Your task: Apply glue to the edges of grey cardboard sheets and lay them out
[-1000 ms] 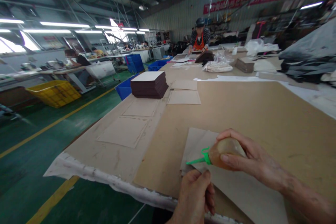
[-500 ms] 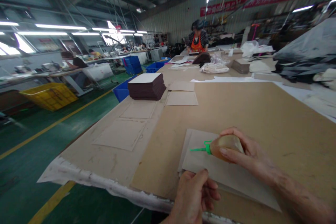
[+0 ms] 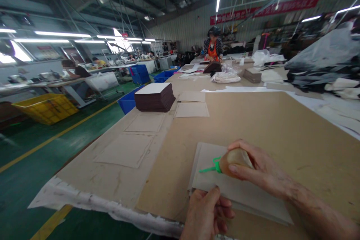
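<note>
My right hand (image 3: 253, 167) is wrapped round a squeeze bottle (image 3: 237, 161), brownish and tipped on its side. Its green nozzle (image 3: 208, 170) points left, close over the top grey sheet (image 3: 239, 191). Whether the tip touches the sheet, I cannot tell. Several such sheets lie in a loose pile, their left edges slightly offset. At the near edge of this pile is my left hand (image 3: 206, 210), fingers curled, with the thumb and forefinger closed on the sheet's edge.
A stack of dark-edged panels (image 3: 154, 97) stands at the table's left side. Flat sheets (image 3: 125, 150) lie nearer, and another pale sheet (image 3: 191, 110) lies beyond the pile. Across the long table (image 3: 239, 120) a person in an orange apron (image 3: 213, 49) stands. Blue bins (image 3: 128, 101) sit left of it.
The bottle in my right hand has shifted slightly left relative to the sheets. My left hand stays at the sheet's near edge. The whole view has tilted and moved a little.
</note>
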The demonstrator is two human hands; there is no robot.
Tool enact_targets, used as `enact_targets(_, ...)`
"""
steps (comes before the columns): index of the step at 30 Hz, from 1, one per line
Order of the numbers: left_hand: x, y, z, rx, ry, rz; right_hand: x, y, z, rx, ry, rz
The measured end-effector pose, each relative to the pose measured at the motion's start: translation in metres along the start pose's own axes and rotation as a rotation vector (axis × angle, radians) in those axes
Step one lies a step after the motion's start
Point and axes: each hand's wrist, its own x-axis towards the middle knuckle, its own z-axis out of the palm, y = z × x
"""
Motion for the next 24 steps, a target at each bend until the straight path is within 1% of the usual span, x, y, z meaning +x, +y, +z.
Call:
enact_targets(3, 0.002, -0.001, 0.000, -0.010, 0.017, 0.016, 0.013, 0.004, -0.002, -0.124, 0.113, -0.002)
enact_targets(5, 0.003, 0.000, 0.000, 0.011, 0.054, -0.025, 0.023, 0.007, -0.002, -0.197, 0.183, 0.013)
enact_targets(7, 0.004, 0.001, 0.000, 0.028, 0.072, -0.059, 0.030, 0.009, -0.001, -0.222, 0.217, 0.022)
enact_targets(8, 0.005, 0.001, 0.000, 0.032, 0.060, -0.063, 0.032, 0.010, -0.001, -0.221, 0.221, 0.019)
enact_targets(11, 0.006, -0.001, -0.003, 0.024, -0.020, -0.042, 0.033, 0.009, -0.001, -0.158, 0.148, -0.002)
enact_targets(13, 0.007, -0.003, -0.005, 0.026, -0.031, -0.040, 0.034, 0.008, -0.002, -0.121, 0.102, -0.005)
enact_targets(18, 0.011, -0.006, -0.008, 0.009, -0.010, -0.039, 0.042, 0.009, -0.005, -0.179, 0.180, 0.042)
enact_targets(21, 0.013, -0.007, -0.010, 0.006, -0.029, -0.029, 0.038, 0.005, -0.005, -0.128, 0.108, 0.024)
enact_targets(24, 0.013, -0.007, -0.010, 0.002, -0.030, -0.037, 0.023, -0.004, -0.004, -0.101, 0.009, -0.028)
